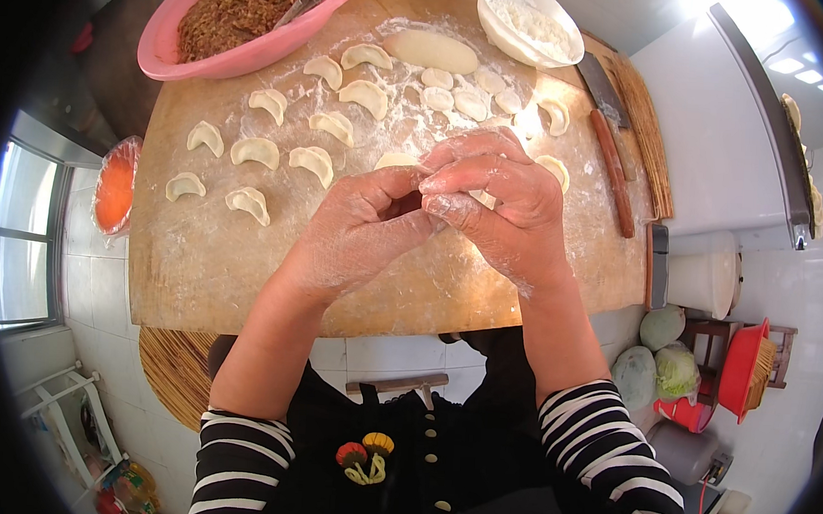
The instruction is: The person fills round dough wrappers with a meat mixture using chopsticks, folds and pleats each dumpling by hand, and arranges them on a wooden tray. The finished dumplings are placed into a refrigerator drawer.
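My left hand (378, 220) and my right hand (495, 198), both dusted with flour, meet above a wooden board (194, 266). Their thumbs and fingers press together around a dumpling, mostly hidden; a little pale dough (483, 198) shows between my right fingers. Folded dumplings (255, 152) lie spread over the board's left side, and one (397, 160) sits just beyond my left thumb. Two more, one of them a dumpling (554, 116) in sunlight, lie at the right. Beyond my hands are small flattened dough rounds (471, 104) and a thick dough roll (430, 51).
A pink basin (311, 39) of filling with a metal utensil stands at the far left, a white bowl (489, 31) of flour at the far right. A cleaver (602, 89) and wooden rolling pin (611, 173) lie along the right edge, beside a reed mat (644, 140).
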`<control>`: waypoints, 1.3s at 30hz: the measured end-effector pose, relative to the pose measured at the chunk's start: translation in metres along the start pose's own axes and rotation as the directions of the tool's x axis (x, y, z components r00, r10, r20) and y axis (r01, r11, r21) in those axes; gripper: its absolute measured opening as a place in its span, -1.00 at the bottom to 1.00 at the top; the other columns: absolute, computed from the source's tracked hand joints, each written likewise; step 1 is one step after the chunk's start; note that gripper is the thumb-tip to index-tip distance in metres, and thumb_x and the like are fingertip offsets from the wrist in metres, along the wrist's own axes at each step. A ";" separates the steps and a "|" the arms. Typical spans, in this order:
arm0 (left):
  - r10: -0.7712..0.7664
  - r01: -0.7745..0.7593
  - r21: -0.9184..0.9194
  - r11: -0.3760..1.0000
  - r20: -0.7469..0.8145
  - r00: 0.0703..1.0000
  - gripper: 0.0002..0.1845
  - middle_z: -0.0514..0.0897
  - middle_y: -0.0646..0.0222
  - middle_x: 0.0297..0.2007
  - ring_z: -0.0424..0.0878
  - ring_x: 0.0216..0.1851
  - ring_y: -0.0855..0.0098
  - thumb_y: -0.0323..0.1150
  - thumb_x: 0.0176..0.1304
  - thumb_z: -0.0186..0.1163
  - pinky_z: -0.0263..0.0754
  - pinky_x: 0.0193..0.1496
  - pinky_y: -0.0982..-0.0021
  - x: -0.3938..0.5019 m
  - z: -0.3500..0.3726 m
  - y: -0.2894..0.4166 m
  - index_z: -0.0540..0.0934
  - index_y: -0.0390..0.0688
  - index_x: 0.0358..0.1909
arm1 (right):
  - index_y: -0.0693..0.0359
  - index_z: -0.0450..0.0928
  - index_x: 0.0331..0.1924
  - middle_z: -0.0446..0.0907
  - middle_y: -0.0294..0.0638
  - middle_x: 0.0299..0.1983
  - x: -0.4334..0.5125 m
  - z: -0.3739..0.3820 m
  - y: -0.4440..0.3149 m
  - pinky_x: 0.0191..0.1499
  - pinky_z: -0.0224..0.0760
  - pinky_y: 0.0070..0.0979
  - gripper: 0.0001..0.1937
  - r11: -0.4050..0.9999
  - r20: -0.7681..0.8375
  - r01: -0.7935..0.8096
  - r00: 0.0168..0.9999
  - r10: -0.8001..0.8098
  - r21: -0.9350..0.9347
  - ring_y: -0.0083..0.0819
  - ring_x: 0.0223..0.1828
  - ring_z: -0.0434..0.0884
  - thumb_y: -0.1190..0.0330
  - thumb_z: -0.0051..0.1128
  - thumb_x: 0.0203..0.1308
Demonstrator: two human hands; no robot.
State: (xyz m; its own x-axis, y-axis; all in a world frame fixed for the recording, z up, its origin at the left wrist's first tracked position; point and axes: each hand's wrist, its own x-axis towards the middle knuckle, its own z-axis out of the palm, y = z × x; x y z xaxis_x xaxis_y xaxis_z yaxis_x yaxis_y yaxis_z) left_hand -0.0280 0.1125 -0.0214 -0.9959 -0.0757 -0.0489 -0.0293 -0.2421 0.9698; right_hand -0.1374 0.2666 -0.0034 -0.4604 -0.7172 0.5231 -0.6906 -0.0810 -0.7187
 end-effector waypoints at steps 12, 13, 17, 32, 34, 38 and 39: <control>0.035 -0.036 0.035 0.999 0.034 0.999 -0.75 0.66 0.48 -0.18 0.53 -0.15 0.66 -0.44 0.32 0.24 0.48 -0.05 0.54 -0.002 -0.004 0.001 0.63 -0.32 -0.02 | 0.26 0.74 -0.12 0.71 -0.08 -0.01 -0.002 0.009 -0.002 0.23 0.44 -0.28 -0.80 0.959 0.060 -0.122 0.992 0.111 0.256 -0.17 0.18 0.60 0.51 0.34 0.15; 0.044 -0.045 0.018 0.999 0.033 0.998 -0.75 0.66 0.47 -0.17 0.54 -0.14 0.66 -0.43 0.32 0.25 0.49 -0.04 0.54 -0.002 -0.004 0.002 0.63 -0.32 -0.02 | 0.26 0.74 -0.12 0.71 -0.08 0.00 -0.002 0.010 -0.003 0.23 0.44 -0.28 -0.80 0.945 0.058 -0.159 0.987 0.149 0.287 -0.17 0.19 0.59 0.50 0.33 0.16; 0.054 -0.054 -0.018 0.998 0.017 0.998 -0.74 0.65 0.46 -0.13 0.55 -0.11 0.65 -0.45 0.33 0.26 0.49 -0.01 0.54 -0.002 -0.002 -0.001 0.62 -0.31 0.01 | 0.24 0.72 -0.06 0.70 -0.09 0.03 -0.005 0.006 0.008 0.21 0.47 -0.36 -0.78 0.966 0.102 -0.101 0.992 0.078 0.239 -0.22 0.20 0.60 0.49 0.31 0.19; 0.060 -0.059 -0.143 0.988 0.001 0.998 -0.71 0.63 0.45 -0.04 0.53 0.00 0.63 -0.50 0.35 0.21 0.46 0.11 0.51 -0.003 0.009 0.005 0.56 -0.27 0.09 | 0.08 0.72 0.00 0.66 -0.20 0.14 -0.001 0.015 0.003 0.47 0.02 -0.07 -0.75 0.980 -0.040 -0.006 0.999 0.014 0.197 -0.18 0.35 0.46 0.31 0.28 0.25; 0.082 -0.080 -0.171 0.982 0.001 0.997 -0.69 0.63 0.45 -0.04 0.52 0.00 0.63 -0.50 0.34 0.21 0.45 0.11 0.52 -0.004 0.007 0.001 0.55 -0.27 0.10 | 0.07 0.72 -0.01 0.66 -0.20 0.14 -0.003 0.010 0.006 0.48 -0.01 -0.05 -0.75 0.995 0.046 0.000 0.999 -0.004 0.096 -0.17 0.36 0.45 0.31 0.29 0.24; 0.093 -0.094 -0.045 0.995 -0.022 0.995 -0.66 0.62 0.44 -0.03 0.53 0.00 0.63 -0.51 0.32 0.21 0.45 0.10 0.52 -0.004 0.008 0.002 0.54 -0.27 0.12 | 0.04 0.71 0.00 0.66 -0.22 0.13 -0.002 0.010 0.005 0.48 -0.01 -0.06 -0.75 0.999 0.068 0.048 0.996 -0.050 0.023 -0.16 0.37 0.45 0.29 0.30 0.24; 0.078 -0.080 -0.060 0.995 -0.024 0.997 -0.66 0.62 0.43 -0.03 0.53 -0.01 0.63 -0.51 0.31 0.21 0.45 0.09 0.52 -0.005 0.010 0.006 0.54 -0.27 0.12 | 0.03 0.71 0.00 0.66 -0.22 0.13 -0.002 0.012 0.004 0.48 -0.01 -0.06 -0.75 0.997 0.024 0.042 0.999 -0.044 0.072 -0.16 0.37 0.45 0.29 0.30 0.24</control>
State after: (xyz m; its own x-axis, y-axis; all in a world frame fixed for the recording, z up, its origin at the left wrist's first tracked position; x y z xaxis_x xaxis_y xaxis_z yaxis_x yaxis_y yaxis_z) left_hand -0.0240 0.1211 -0.0133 -0.9928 -0.1175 0.0216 0.0554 -0.2925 0.9547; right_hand -0.1329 0.2593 -0.0125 -0.4159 -0.7292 0.5433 -0.6675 -0.1609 -0.7270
